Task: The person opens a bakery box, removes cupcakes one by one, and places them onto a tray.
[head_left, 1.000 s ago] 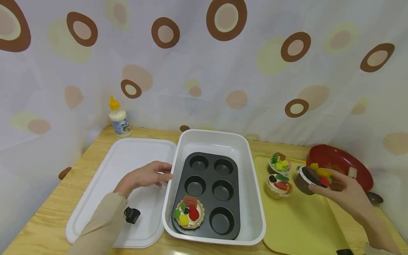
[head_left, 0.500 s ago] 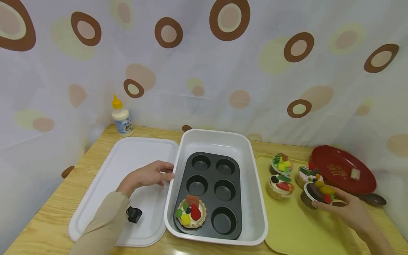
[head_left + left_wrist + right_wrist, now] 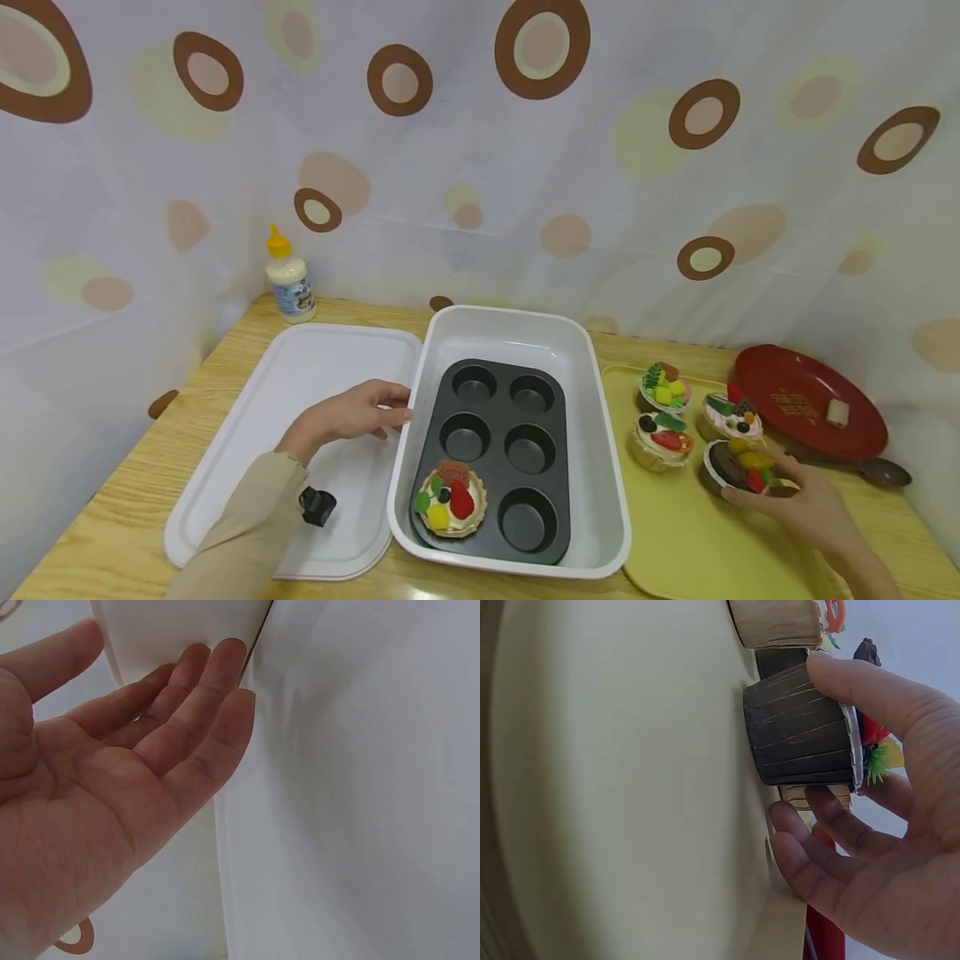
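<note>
My right hand [image 3: 810, 504] holds a chocolate cupcake [image 3: 727, 468], topped with yellow and red fruit, low over the yellow tray [image 3: 690, 550]. In the right wrist view the thumb lies on one side of its dark pleated cup [image 3: 802, 731] and fingertips on the other. Behind it sit three more toy cakes: a pink-cream tart [image 3: 729, 417], a white-cream tart [image 3: 658, 442] and a green-topped cupcake [image 3: 663, 390]. My left hand [image 3: 348, 419], fingers loosely extended, touches the side of the white tub [image 3: 622, 525]. Inside the tub is a dark muffin pan [image 3: 491, 475] with a fruit tart [image 3: 450, 504] in its near-left cup.
Left of the tub lies a flat white lid [image 3: 337, 354], under my left forearm. A glue bottle with yellow cap [image 3: 291, 285] stands at the back left. A red plate [image 3: 806, 404] with a small pale block [image 3: 837, 412] and a dark spoon [image 3: 885, 472] lie at the far right.
My right hand has brought the chocolate cupcake nearer and lower, away from the red plate, uncovering the pink-cream tart. The left hand has stayed at the tub's side.
</note>
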Demonstrator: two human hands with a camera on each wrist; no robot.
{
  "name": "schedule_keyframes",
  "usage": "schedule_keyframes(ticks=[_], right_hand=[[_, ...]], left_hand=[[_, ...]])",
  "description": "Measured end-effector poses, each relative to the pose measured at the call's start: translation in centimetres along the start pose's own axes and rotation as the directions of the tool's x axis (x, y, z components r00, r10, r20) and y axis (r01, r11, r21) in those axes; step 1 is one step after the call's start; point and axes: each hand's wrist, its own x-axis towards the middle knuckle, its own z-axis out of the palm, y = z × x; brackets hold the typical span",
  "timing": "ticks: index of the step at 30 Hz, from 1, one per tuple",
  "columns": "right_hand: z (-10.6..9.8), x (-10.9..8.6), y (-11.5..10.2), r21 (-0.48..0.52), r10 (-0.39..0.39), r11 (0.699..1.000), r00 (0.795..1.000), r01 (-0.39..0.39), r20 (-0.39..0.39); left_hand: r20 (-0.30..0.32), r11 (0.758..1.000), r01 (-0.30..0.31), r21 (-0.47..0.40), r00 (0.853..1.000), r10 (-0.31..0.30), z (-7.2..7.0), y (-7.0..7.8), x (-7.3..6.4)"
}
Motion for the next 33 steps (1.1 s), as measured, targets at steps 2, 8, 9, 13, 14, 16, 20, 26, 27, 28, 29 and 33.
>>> schedule_keyframes(ticks=[2, 8, 9, 13, 14, 16, 20, 26, 27, 28, 29, 33], right_hand=[[0.0, 0.0, 0.0, -0.005, -0.003, 1.000, 1.000, 0.003, -0.001], [-0.2, 0.3, 0.0, -0.040, 0.005, 0.999, 1.000, -0.004, 0.023], [-0.3, 0.4, 0.0, -0.042, 0.007, 0.999, 1.000, -0.006, 0.029], [-0.8, 0.1, -0.1, 0.011, 0.008, 1.000, 0.998, -0.009, 0.069], [-1.0, -0.1, -0.1, 0.035, 0.000, 0.999, 0.997, -0.003, 0.076], [-1.4, -0.4, -0.1, 0.081, -0.008, 0.997, 0.997, 0.002, 0.081], [-2.2, -1.0, -0.3, 0.142, -0.035, 0.989, 0.999, 0.032, 0.020], [-3.0, -1.5, -2.0, 0.218, -0.118, 0.967, 0.990, 0.134, -0.082], [-3.0, -1.5, -2.5, 0.241, -0.132, 0.959, 0.987, 0.149, -0.086], [-3.0, -1.5, -3.1, 0.258, -0.150, 0.951, 0.985, 0.168, -0.089], [-2.9, -1.4, -3.7, 0.273, -0.163, 0.945, 0.982, 0.182, -0.091], [-2.1, -1.0, -6.3, 0.285, -0.217, 0.929, 0.971, 0.236, -0.097]], left_hand=[[0.003, 1.000, -0.002, -0.001, 1.000, 0.002, 0.0, 0.0, 0.0], [0.004, 1.000, -0.011, -0.006, 1.000, 0.011, 0.0, 0.1, -0.2], [0.004, 1.000, -0.013, -0.008, 1.000, 0.013, 0.0, 0.1, -0.2], [0.009, 1.000, -0.019, -0.016, 1.000, 0.019, 0.0, 0.2, -0.2], [0.010, 1.000, -0.020, -0.016, 1.000, 0.020, 0.0, 0.1, -0.2], [0.011, 1.000, -0.020, -0.016, 1.000, 0.020, 0.0, 0.2, -0.2], [0.009, 1.000, -0.016, -0.012, 1.000, 0.016, -0.1, 0.2, -0.2], [0.005, 1.000, -0.012, 0.002, 1.000, 0.012, 0.0, 0.2, -0.1], [0.004, 1.000, -0.011, 0.006, 1.000, 0.010, 0.0, 0.2, -0.1], [0.005, 1.000, -0.012, 0.006, 1.000, 0.011, 0.0, 0.2, -0.1], [0.002, 1.000, -0.010, 0.005, 1.000, 0.010, 0.0, 0.2, -0.1], [0.003, 1.000, -0.017, 0.008, 1.000, 0.017, 0.1, 0.3, -0.1]])
